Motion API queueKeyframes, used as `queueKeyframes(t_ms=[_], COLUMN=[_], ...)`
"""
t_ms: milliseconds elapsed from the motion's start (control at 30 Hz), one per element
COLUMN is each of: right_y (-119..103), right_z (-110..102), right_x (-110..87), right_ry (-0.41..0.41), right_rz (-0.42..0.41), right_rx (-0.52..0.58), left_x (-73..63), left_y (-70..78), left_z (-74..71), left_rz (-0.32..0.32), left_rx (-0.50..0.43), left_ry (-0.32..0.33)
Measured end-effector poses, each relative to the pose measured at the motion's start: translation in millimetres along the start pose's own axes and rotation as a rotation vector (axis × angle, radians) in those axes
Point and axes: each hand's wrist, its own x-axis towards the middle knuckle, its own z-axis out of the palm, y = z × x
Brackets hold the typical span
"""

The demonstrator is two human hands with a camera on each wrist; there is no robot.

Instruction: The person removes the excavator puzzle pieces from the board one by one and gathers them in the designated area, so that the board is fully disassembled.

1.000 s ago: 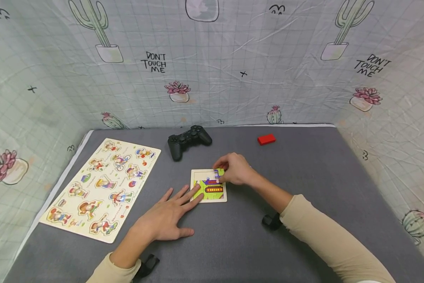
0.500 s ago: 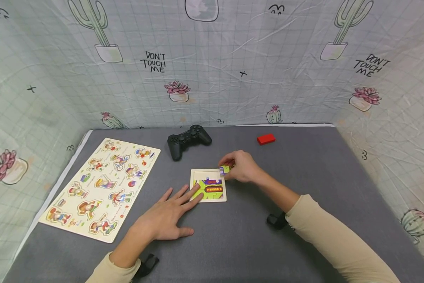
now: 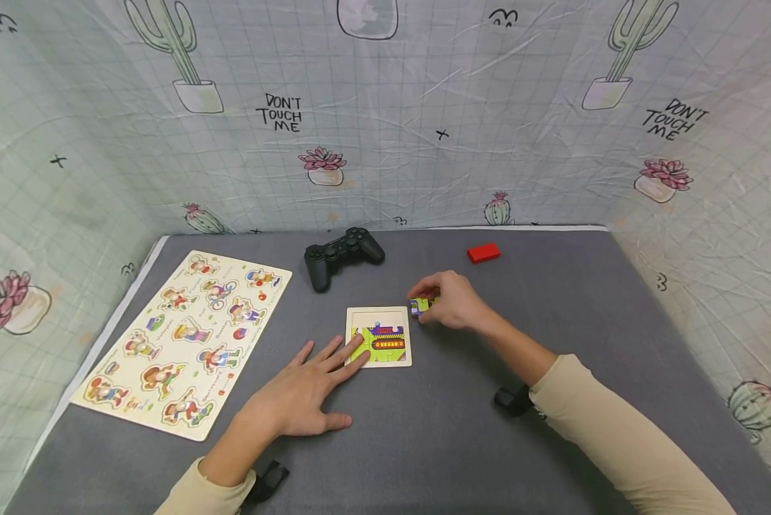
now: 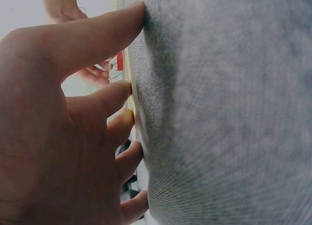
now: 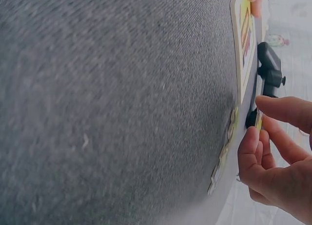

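My left hand [image 3: 303, 397] lies flat with spread fingers. Its fingertips rest on the lower left of a small wooden puzzle board [image 3: 353, 315], where joined pieces show a purple and orange tracked vehicle [image 3: 388, 345] on green. The top strip of the board is bare wood. Just right of the board's upper corner, my right hand [image 3: 453, 300] pinches a green and purple puzzle piece [image 3: 419, 307] between thumb and fingers. In the right wrist view, other thin jigsaw-edged pieces [image 5: 223, 154] lie on the table below that hand; the head view mostly hides them.
A large cream board [image 3: 186, 343] with cartoon figures lies at the left. Behind the small board are a black game controller [image 3: 343, 256] and, farther right, a red block [image 3: 483, 252]. Patterned cloth [image 3: 385, 129] walls in the grey table [image 3: 424, 443] at the back and sides.
My right hand has lifted the puzzle piece from the board's upper right corner and carried it right, past the frame. The left hand has stayed in place.
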Motion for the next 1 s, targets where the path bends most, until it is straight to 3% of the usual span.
queueKeyframes(t_ms=[1000], right_y=[40], right_z=[-31], right_x=[-11.0], right_ry=[0.038], right_rz=[0.071], right_rx=[0.063], left_x=[-0.9], left_y=[0.5], left_z=[0.9], left_rz=[0.013], left_rx=[0.007], left_ry=[0.019])
